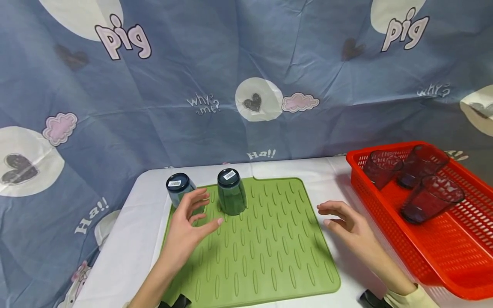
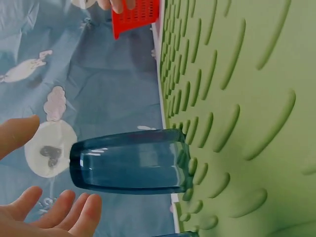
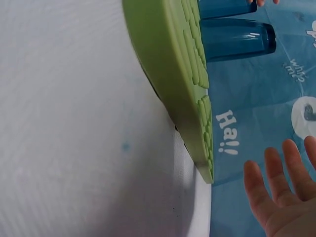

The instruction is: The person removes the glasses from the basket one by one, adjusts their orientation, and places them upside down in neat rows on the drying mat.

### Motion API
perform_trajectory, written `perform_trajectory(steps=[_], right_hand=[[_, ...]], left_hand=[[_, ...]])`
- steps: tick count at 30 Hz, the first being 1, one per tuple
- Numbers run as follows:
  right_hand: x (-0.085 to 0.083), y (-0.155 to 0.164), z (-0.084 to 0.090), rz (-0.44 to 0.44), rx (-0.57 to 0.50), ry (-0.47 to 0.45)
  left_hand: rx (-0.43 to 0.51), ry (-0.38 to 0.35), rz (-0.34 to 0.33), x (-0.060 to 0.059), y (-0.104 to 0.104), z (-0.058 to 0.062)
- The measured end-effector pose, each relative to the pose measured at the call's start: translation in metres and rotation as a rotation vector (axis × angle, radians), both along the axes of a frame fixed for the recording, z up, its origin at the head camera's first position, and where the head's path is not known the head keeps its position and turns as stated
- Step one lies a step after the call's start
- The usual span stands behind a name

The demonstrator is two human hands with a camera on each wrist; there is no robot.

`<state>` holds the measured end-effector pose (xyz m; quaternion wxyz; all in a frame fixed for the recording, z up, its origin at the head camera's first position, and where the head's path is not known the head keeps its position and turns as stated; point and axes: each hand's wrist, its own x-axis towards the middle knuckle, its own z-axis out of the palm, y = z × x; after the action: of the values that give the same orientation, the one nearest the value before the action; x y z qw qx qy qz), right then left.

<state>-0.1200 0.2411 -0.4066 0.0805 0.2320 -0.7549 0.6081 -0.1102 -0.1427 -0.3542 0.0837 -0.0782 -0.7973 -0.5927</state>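
Note:
Two blue-tinted glasses stand upside down on the green ridged mat [image 1: 269, 248], toward its back left. The left glass [image 1: 178, 194] is partly hidden behind my left hand [image 1: 188, 229], whose fingers are loosely bent with the thumb spread apart. Just right of that hand is the other glass [image 1: 232, 196], a barcode sticker on its base. In the left wrist view, a glass [image 2: 131, 162] shows beyond the fingertips, with nothing between fingers and thumb. My right hand [image 1: 348, 226], relaxed and holding nothing, hovers by the mat's right edge; its fingers [image 3: 279, 173] are spread in the right wrist view.
A red perforated basket [image 1: 435, 273] stands at the right. Three tinted glasses, including one tipped glass [image 1: 431, 199], lean inside its back part. White cloth [image 1: 111, 273] covers the table, and a blue printed curtain [image 1: 173, 77] hangs behind it.

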Motion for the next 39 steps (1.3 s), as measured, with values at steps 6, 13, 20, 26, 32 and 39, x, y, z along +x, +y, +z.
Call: perform_trajectory(steps=[6,13,20,26,32,39], right_hand=[[0.001,-0.001,0.001,-0.002,0.003,0.0],[0.0,-0.003,0.003,0.017,-0.021,0.019],[0.0,-0.004,0.004,0.027,-0.029,0.026],[-0.001,0.0,0.007,-0.004,-0.029,0.024],[0.0,0.001,0.013,0.0,-0.022,0.017],[0.005,-0.001,0.018,-0.009,0.005,0.016]], left_hand=[[-0.015,0.035,-0.135,0.01,0.006,-0.001],[-0.047,0.013,-0.291,0.016,0.004,-0.002],[-0.069,0.023,-0.397,0.017,0.001,-0.005],[-0.158,0.086,-0.432,0.014,0.004,-0.003],[-0.135,0.062,-0.488,0.014,0.007,-0.007],[-0.177,-0.026,-0.537,0.01,0.008,-0.016]])
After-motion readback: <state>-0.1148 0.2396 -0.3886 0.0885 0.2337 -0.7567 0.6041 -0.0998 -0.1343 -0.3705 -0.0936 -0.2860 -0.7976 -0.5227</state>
